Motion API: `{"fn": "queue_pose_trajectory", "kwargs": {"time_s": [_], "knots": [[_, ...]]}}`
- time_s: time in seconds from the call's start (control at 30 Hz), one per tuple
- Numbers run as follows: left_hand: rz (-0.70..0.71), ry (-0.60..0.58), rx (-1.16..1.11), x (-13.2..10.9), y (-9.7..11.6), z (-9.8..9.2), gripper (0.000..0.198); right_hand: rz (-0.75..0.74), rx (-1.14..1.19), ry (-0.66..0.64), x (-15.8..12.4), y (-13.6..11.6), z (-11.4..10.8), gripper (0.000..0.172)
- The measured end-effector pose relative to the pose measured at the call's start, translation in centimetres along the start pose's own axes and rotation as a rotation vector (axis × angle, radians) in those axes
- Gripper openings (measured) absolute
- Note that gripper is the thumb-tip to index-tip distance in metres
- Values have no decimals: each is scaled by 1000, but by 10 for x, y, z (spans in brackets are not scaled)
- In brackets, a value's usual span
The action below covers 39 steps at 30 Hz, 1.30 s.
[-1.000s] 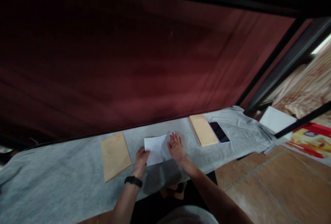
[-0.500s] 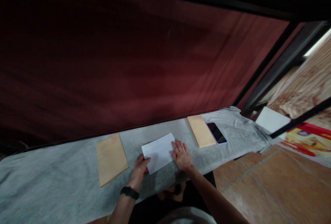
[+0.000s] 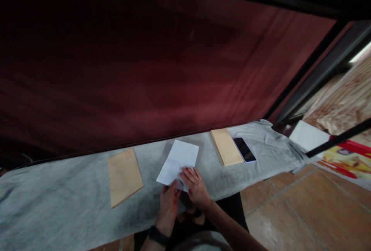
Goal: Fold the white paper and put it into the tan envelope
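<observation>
A white sheet of paper (image 3: 182, 156) lies at a slant on the grey cloth, a faint crease running across its middle. Along its near edge my left hand (image 3: 169, 200) grips the paper between thumb and fingers; a dark band is around that wrist. My right hand (image 3: 195, 189) is closed over the lower right corner, its fingers together on top of the sheet and its thumb hidden. To the left lies a brown envelope (image 3: 125, 177). On the right rests a stack of brown envelopes (image 3: 226, 146), beside a dark-screened phone (image 3: 245, 149).
Grey cloth (image 3: 72, 204) covers the long, narrow surface. A dark red panel (image 3: 174, 69) rises behind it, with a black metal post (image 3: 307, 69) at the right. Beyond the right end, a red and yellow printed box (image 3: 349, 156) sits above the tiled floor (image 3: 295, 204).
The paper has turned from lying crosswise to pointing away from me. Both hands have come closer together at its near edge, and the right has gone from spread flat to closed.
</observation>
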State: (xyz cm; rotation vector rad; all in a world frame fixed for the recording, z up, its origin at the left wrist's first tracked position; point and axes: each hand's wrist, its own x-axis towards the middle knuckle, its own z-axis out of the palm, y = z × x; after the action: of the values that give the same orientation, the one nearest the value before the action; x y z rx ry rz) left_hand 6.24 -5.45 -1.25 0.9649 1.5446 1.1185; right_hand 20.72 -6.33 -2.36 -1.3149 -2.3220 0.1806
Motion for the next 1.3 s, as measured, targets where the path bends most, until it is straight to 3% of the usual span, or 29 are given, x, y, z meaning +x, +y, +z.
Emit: {"fn": "queue_pose_trajectory", "kwargs": {"time_s": [0.1,0.17,0.23,0.3,0.4,0.47,0.57,0.6,0.7,0.87,1.0,1.1,1.2,1.3], "knots": [[-187,-42,-368,-23,-3,-7,18,6,32,-59,0,11,-4,66],[-386,-193,-515,-41,-5,-25,21,15,61,-119,-5,22,-7,63],[-546,-389,-413,-54,-6,-43,29,15,101,-180,-13,32,-10,61],[-431,-459,-247,-55,-1,-52,40,-5,138,-238,-20,37,-12,64],[161,-403,157,-27,17,-40,43,-36,174,-296,-24,38,-15,69],[520,-499,558,4,27,-19,48,-59,195,-315,-22,36,-17,69],[630,-603,688,48,27,13,43,-105,228,-304,-18,35,-18,69],[738,-641,831,59,24,21,43,-116,234,-294,-18,36,-18,68],[933,-593,1083,85,13,33,45,-112,227,-276,-19,37,-18,64],[886,-396,1179,115,9,20,50,-83,201,-271,-22,37,-16,58],[803,-297,1085,122,8,-13,49,-60,234,-205,-22,38,-15,52],[747,-363,898,106,-3,-51,47,-57,289,-157,-22,40,-14,50],[719,-423,743,78,-15,-85,63,-48,333,-136,-22,42,-13,49],[730,-472,705,57,-20,-98,73,-48,360,-124,-24,42,-14,49]]}}
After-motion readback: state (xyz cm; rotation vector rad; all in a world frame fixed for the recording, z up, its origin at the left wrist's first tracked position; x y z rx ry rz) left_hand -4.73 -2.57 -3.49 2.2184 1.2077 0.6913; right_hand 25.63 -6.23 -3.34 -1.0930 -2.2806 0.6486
